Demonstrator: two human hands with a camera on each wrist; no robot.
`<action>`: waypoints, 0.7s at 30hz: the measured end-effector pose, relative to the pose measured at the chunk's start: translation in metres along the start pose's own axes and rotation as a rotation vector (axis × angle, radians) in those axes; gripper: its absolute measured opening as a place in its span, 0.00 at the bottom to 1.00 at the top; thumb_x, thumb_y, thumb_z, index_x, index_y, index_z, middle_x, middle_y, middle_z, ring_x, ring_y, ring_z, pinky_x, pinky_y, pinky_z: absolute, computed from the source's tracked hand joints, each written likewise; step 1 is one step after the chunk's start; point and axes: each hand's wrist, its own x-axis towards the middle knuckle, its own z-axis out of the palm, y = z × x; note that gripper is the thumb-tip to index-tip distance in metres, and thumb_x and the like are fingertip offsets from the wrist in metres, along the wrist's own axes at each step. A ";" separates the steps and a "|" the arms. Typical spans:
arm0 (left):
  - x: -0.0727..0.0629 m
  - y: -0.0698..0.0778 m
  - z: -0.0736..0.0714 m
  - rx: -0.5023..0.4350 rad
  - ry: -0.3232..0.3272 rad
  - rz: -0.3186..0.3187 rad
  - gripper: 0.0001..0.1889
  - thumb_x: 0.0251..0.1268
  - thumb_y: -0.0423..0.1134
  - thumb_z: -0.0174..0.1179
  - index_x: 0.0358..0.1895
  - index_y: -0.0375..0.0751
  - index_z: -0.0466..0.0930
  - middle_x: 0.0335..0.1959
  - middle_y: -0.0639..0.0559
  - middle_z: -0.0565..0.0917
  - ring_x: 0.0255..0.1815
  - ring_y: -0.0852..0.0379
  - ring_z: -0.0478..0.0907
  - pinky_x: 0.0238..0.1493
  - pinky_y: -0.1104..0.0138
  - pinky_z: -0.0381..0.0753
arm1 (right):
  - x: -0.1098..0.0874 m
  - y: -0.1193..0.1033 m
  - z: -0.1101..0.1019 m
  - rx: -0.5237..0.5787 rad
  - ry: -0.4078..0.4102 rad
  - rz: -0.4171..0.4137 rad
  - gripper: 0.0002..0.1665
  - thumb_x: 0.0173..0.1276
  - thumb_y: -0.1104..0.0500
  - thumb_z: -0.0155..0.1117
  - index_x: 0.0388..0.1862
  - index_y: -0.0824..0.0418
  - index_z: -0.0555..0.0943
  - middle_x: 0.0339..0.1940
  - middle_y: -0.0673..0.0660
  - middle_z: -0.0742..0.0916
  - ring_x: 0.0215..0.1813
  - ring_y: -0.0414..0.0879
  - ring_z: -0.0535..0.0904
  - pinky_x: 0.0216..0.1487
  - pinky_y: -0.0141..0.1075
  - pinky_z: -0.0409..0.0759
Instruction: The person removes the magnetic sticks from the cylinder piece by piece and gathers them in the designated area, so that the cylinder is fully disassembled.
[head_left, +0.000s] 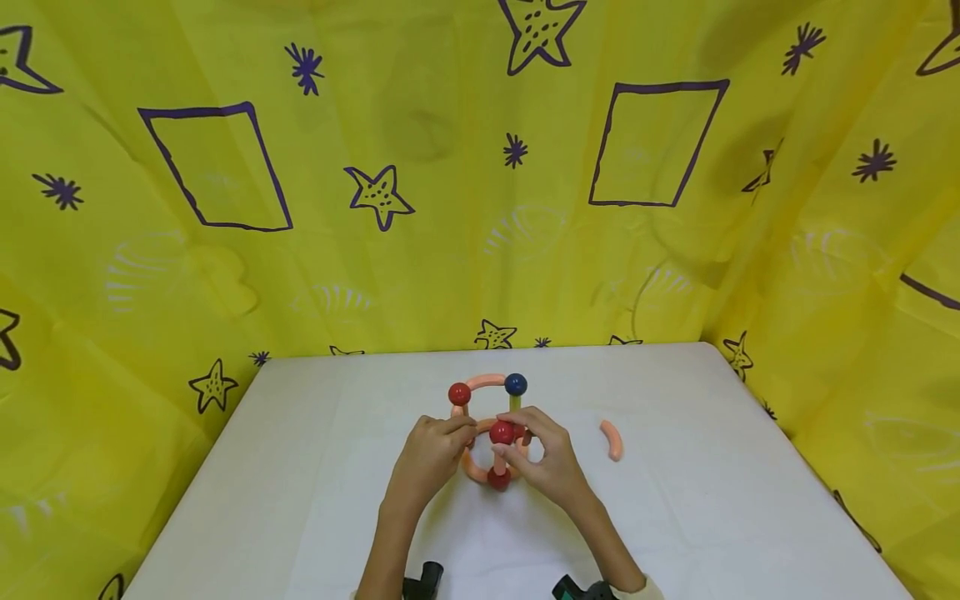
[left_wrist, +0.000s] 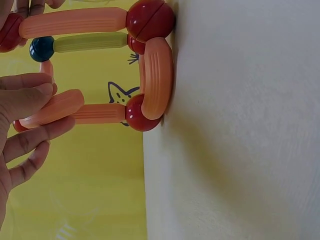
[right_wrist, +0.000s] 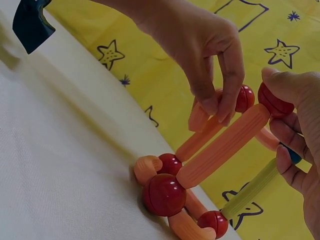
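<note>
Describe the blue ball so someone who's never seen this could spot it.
On the white table stands a ball-and-stick frame. At its upper far-right corner in the head view, the blue ball caps a yellow-green stick. Unlike the red balls, it alone is blue.

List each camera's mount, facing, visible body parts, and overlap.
Head: worn on head, faces forward-down at table and yellow cloth; left hand, right hand, forearms show.
Left wrist: faces the ball-and-stick frame, picture sideways; left hand pinches orange stick, right fingers top-left.
Right wrist: faces the frame, picture tilted; right hand grips red ball, left hand beyond.
Shared: both wrist views show blue ball and green stick.
</note>
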 end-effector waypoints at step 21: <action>-0.002 0.001 0.004 -0.064 0.043 0.005 0.08 0.53 0.34 0.72 0.38 0.46 0.87 0.26 0.58 0.85 0.15 0.68 0.58 0.20 0.78 0.63 | -0.001 0.000 -0.001 0.008 -0.001 -0.031 0.22 0.58 0.62 0.74 0.52 0.62 0.81 0.42 0.52 0.84 0.38 0.42 0.77 0.32 0.40 0.80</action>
